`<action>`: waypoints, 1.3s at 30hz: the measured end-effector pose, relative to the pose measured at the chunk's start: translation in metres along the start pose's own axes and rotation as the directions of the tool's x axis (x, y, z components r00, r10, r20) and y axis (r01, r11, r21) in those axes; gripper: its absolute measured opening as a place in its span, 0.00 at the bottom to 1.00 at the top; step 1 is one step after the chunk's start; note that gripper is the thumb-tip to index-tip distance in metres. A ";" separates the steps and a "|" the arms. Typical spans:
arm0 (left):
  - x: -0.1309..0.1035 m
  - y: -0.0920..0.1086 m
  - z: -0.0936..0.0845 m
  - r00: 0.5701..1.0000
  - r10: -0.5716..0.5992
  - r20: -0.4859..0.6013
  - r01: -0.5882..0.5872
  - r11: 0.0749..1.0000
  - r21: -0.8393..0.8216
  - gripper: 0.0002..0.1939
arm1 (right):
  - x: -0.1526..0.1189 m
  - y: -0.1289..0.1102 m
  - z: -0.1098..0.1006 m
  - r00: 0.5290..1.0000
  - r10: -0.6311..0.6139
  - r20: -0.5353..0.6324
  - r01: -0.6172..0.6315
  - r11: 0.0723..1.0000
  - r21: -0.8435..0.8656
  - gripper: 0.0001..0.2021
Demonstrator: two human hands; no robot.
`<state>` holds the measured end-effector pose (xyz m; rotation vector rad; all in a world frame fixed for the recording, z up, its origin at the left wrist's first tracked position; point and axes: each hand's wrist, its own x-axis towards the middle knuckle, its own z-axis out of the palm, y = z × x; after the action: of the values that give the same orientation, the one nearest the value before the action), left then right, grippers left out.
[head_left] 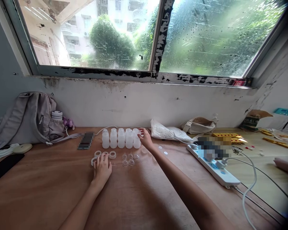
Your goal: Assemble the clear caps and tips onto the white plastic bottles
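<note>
The left hand (102, 166) lies over white rings (112, 157) on the desk (127, 195); whether its grip holds one, I cannot tell. At its one o'clock stand five white bottles (121, 140). The right hand (145, 139) curls at the rightmost bottle (136, 142), grip unclear; clear pieces (131, 165) lie at that hand's seven o'clock.

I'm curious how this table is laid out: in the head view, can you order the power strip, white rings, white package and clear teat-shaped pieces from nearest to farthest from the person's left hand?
From the left hand:
1. White rings, right by its fingers.
2. Clear teat-shaped pieces, to its right.
3. White package, farther right, near the wall.
4. Power strip, far right.
</note>
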<state>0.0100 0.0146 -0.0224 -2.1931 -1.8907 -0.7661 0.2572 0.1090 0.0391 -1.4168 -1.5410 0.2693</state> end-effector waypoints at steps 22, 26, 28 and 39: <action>0.003 -0.008 -0.001 0.999 -0.038 -0.037 0.040 0.998 0.052 0.17 | -0.065 -0.006 -0.013 0.992 -0.093 -0.083 0.097 0.994 0.044 0.16; 0.002 -0.006 0.001 1.000 0.010 -0.029 -0.010 1.000 -0.009 0.16 | -0.116 0.002 -0.005 0.984 -0.127 0.127 0.123 0.992 0.040 0.09; 0.001 -0.003 0.003 0.997 0.074 -0.033 -0.077 0.993 -0.094 0.15 | -0.130 0.008 0.001 0.967 -0.126 0.223 0.127 0.992 0.012 0.09; -0.021 0.035 -0.003 0.873 0.478 -0.099 -0.469 0.766 -0.440 0.18 | -0.141 0.012 0.009 0.929 -0.195 0.315 0.264 0.944 -0.195 0.09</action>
<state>0.0413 -0.0124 -0.0220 -2.7896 -1.1280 -1.1623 0.2344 -0.0035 -0.0442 -1.4024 -2.0225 0.1600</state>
